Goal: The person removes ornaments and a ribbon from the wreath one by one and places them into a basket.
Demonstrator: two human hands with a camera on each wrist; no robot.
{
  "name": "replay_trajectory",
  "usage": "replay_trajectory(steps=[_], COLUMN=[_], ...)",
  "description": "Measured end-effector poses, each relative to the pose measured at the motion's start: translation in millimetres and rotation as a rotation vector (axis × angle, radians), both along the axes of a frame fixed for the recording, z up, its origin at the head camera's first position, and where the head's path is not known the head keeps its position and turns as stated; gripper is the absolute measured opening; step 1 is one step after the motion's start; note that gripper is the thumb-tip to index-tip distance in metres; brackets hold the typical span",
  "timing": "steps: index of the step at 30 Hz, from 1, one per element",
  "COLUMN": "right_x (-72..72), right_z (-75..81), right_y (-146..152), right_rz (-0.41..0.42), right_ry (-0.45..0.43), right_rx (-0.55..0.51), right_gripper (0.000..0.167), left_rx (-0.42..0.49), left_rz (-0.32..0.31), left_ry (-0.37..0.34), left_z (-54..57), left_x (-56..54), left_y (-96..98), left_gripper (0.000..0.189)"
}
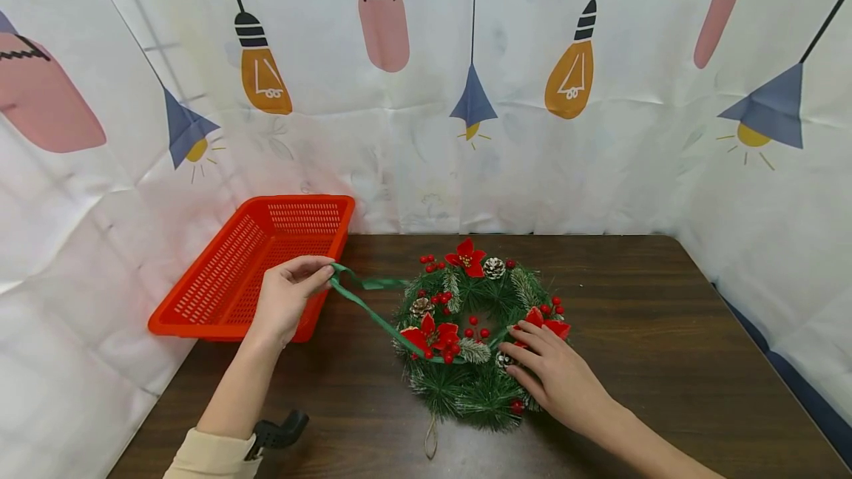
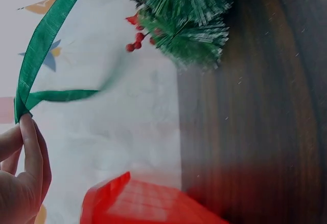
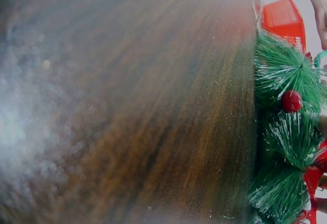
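Note:
A green Christmas wreath (image 1: 446, 390) with red flowers, berries and pinecones lies on the dark wooden table. My left hand (image 1: 286, 298), raised to its left, pinches a looped green ribbon (image 2: 43, 37) between thumb and fingertips. The ribbon stretches from there over to the wreath, one strand crossing its front below a red flower (image 1: 431, 335). On the wreath's right side rests my right hand (image 1: 559, 372), fingers spread and lightly bent over a red flower and a pinecone (image 1: 504, 361). Those fingers partly hide that flower. In the right wrist view, most of the right hand is out of frame.
A red plastic basket (image 1: 200, 331) stands at the left behind my left hand. A twine loop (image 1: 431, 438) sticks out from the wreath's front edge. Behind the table (image 1: 665, 346) hangs a white curtain (image 1: 426, 161) printed with lamps.

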State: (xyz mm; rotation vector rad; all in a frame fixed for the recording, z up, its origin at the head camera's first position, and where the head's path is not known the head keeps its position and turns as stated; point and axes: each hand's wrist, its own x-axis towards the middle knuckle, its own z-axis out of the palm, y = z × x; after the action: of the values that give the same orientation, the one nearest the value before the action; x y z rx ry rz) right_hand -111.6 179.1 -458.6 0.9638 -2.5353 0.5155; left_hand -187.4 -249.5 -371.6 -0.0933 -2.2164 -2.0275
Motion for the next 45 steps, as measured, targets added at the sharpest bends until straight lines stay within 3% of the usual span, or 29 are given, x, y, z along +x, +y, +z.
replay_trajectory(steps=[12, 32, 45], right_x=[0.6, 0.6, 2.0], right_z=[1.2, 2.7, 3.6], right_y=[0, -1, -1], right_rz=[-0.002, -0.003, -0.012], right_ry=[-0.007, 0.004, -0.007], right_rx=[0.002, 0.003, 0.007], right_gripper=[0.037, 0.039, 0.039], left_rx=[0.112, 0.303, 0.469], left_rz=[0.016, 0.153, 0.188], left_ry=[0.046, 0.03, 0.118], left_z=[19.7, 43.1, 65.2], left_x=[-2.4, -8.0, -18.4], left_y=[-21.4, -66.3, -80.4], left_gripper=[0.027, 0.024, 0.014])
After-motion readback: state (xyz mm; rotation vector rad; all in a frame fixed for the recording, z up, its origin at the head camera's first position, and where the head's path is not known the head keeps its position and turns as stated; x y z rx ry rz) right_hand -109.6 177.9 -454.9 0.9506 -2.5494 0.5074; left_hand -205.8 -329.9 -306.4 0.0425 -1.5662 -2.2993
